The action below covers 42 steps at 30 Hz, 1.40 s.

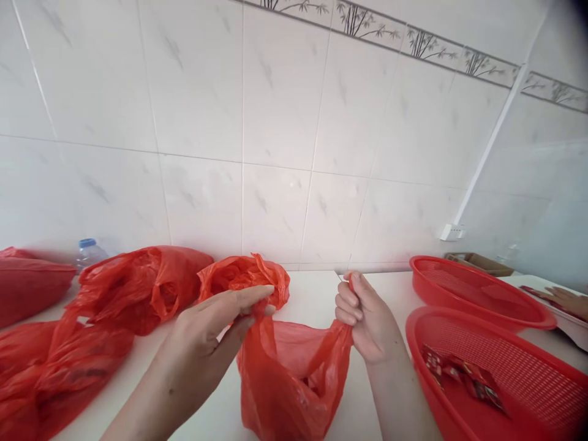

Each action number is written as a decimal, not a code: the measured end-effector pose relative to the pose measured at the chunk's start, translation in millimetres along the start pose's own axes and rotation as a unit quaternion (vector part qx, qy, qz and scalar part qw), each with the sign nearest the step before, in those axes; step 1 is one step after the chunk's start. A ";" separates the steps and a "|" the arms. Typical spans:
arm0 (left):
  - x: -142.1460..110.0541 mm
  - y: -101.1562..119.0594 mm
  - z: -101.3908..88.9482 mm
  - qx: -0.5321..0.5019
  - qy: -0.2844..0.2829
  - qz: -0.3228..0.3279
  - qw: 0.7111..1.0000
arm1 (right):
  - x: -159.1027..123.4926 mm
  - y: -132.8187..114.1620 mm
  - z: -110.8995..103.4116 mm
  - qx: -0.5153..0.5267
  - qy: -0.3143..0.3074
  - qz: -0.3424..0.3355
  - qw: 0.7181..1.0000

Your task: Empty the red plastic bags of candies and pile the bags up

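Note:
A red plastic bag (294, 380) hangs between my hands above the white table, its mouth open toward me. Some reddish contents show dimly inside; I cannot make out what they are. My left hand (215, 324) pinches the bag's left handle between straight fingers and thumb. Around the right handle, my right hand (362, 312) is closed in a fist, thumb on top. Just to the right stands a red plastic basket (432, 373) with several small dark red packets (473, 376) in it.
More red plastic bags (147, 282) lie at the left, with another crumpled red bag (243, 275) behind my left hand. A bottle (89, 252) stands by the tiled wall. Beyond the near basket is a second red basket (478, 294). Another person's hand (565, 300) is at the far right.

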<state>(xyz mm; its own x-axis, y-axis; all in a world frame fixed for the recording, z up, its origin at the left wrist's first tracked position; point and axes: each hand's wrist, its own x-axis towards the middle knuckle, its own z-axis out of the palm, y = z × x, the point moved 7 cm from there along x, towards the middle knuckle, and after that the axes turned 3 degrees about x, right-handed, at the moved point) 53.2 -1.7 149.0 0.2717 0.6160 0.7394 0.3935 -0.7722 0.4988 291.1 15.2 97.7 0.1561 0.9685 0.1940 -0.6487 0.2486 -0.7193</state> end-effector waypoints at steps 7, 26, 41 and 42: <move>1.8 12.8 1.0 0.080 0.022 0.077 0.994 | -20.7 2.4 18.9 -0.176 -0.079 -0.002 0.981; -5.0 31.2 37.9 0.060 -0.060 0.113 0.990 | -36.7 41.7 42.1 -0.391 -0.144 0.067 0.906; -8.2 18.6 81.4 0.082 -0.197 0.124 0.969 | -27.3 40.7 29.4 -0.370 -0.145 0.069 0.915; -7.0 14.8 79.9 0.086 -0.199 0.107 0.970 | -26.6 40.5 28.4 -0.372 -0.151 0.078 0.913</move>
<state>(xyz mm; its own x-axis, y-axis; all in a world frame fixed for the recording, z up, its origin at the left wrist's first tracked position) 127.4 -5.1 115.0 0.6679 0.4828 0.5664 0.4228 -0.8724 0.2451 239.6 -0.9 82.4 -0.1798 0.9730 0.1450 0.0569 0.1575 -0.9859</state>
